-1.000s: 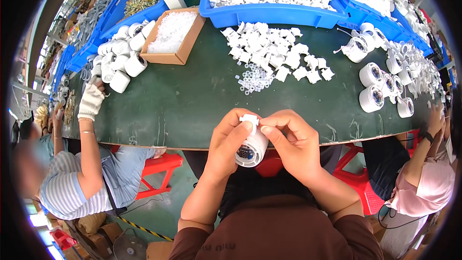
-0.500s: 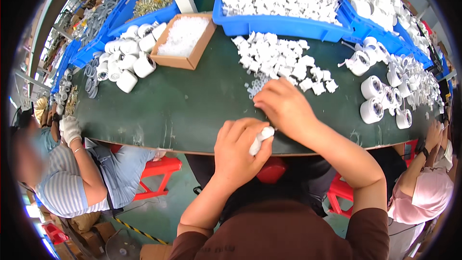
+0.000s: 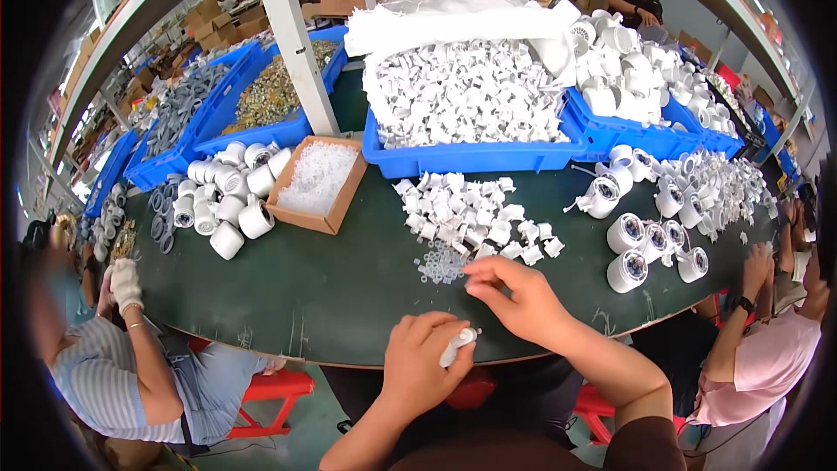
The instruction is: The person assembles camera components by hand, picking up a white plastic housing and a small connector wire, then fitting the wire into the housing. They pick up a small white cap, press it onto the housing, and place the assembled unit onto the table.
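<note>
My left hand (image 3: 425, 365) wraps the white housing (image 3: 459, 346), keeping it steady; my right hand (image 3: 514, 295) pinches toward clear washers (image 3: 442, 263) at eleven o'clock.

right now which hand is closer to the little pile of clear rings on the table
Right. The right hand reaches forward, its fingertips just beside the pile of clear rings. The left hand sits back at the table's near edge, gripping a white part.
</note>
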Available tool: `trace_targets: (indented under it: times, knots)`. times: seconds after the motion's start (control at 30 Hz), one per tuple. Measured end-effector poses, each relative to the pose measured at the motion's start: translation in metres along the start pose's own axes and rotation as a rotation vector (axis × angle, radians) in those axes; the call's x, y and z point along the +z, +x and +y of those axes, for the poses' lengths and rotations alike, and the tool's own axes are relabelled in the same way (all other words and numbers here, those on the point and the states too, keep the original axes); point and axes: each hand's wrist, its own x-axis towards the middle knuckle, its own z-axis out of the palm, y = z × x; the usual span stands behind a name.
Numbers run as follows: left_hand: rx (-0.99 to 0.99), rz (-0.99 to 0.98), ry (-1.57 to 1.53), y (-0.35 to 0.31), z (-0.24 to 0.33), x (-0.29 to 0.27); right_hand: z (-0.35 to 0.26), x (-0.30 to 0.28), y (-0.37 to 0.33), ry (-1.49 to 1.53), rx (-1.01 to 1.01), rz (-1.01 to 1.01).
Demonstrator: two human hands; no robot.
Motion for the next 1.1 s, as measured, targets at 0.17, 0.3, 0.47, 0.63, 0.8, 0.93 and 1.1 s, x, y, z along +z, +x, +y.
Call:
trace_targets:
  times: [0.17,0.3,0.47,0.63,0.8,0.93,1.1]
  knots:
    - [0.000,-0.023,0.002,0.006,0.004,0.010,0.002,-0.016,-0.038,0.464,0.305,-0.066]
    - [0.067,-0.042,0.059,0.009,0.004,0.017,0.018,0.001,-0.054,0.360,0.009,-0.047]
    - [0.027,-0.078,0.075,0.011,0.008,0.016,0.027,0.004,-0.055,0.450,0.033,-0.063]
    - [0.086,0.019,0.058,0.008,0.004,0.027,0.029,-0.002,-0.053,0.604,0.283,-0.126]
    - [0.094,0.001,0.106,0.007,0.006,0.028,0.031,0.008,-0.053,0.657,0.345,-0.110]
    - [0.056,0.056,0.097,0.001,0.005,0.029,0.022,0.015,-0.053,0.733,0.445,-0.045]
    - [0.082,0.051,0.086,-0.011,-0.002,0.031,0.017,0.018,-0.062,0.852,0.458,0.011]
